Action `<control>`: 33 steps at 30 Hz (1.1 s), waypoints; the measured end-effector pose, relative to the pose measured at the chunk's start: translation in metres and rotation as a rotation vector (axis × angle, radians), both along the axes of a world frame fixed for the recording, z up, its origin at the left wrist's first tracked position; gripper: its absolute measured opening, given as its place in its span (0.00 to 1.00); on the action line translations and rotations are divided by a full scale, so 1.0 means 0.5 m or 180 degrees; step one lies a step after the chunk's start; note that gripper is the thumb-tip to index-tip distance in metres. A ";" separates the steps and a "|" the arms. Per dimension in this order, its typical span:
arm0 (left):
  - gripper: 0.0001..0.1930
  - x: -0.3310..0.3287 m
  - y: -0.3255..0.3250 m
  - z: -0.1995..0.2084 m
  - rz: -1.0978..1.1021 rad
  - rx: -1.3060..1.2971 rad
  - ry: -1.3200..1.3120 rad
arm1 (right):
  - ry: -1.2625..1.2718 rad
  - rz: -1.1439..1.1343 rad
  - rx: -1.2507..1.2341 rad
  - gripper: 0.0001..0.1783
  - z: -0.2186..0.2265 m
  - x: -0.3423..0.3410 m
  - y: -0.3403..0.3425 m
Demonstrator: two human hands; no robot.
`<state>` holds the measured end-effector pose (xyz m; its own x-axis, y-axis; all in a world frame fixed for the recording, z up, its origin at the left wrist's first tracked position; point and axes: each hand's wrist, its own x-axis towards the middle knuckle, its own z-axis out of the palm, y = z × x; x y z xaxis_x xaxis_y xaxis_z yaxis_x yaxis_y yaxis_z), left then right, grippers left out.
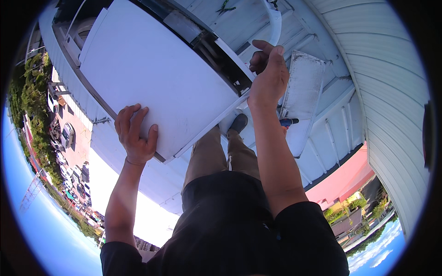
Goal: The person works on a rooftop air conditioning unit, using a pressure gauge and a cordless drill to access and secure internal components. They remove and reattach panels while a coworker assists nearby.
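Head view, looking down along your body onto a white ribbed metal roof (340, 124).

Your left hand (136, 133) grips the near edge of a large flat white panel (152, 78): four fingers curl over its top face, the thumb lies along the edge at the right. Your right hand (269, 76) is at the panel's right corner, seen from the back. The fingers are bent inward, index finger raised, and seem to press on the panel's edge trim, though the contact itself is hidden behind the hand, so you cannot tell for certain what they clasp.

The panel lies tilted across the upper left of the view, covering the top of a white box-shaped unit (221, 60); a dark gap with inner parts shows along its right edge.

A smaller, dirty white cover plate (304, 85) lies on the roof just right of your right hand. A blue-handled tool (289, 122) lies beside your forearm. Your grey shoe (238, 123) stands on the roof below the panel's corner.
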<state>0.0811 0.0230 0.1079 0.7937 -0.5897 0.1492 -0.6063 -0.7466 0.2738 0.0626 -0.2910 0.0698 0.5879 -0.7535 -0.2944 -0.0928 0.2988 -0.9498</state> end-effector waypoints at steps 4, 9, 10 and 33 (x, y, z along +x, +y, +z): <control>0.21 -0.002 0.007 -0.001 -0.0105 -0.0002 0.0058 | -0.0012 -0.0096 -0.0101 0.34 -0.008 -0.006 0.003; 0.21 -0.006 0.019 0.004 -0.0037 -0.0028 0.0156 | 0.0076 -0.0089 -0.0205 0.36 -0.006 -0.010 -0.001; 0.21 -0.006 0.020 0.006 -0.0042 0.0003 0.0131 | 0.0118 -0.0105 -0.0269 0.37 -0.004 -0.009 -0.001; 0.19 0.000 0.031 0.003 -0.0236 -0.0203 0.0152 | -0.0035 0.0197 -0.0483 0.36 0.006 -0.005 0.001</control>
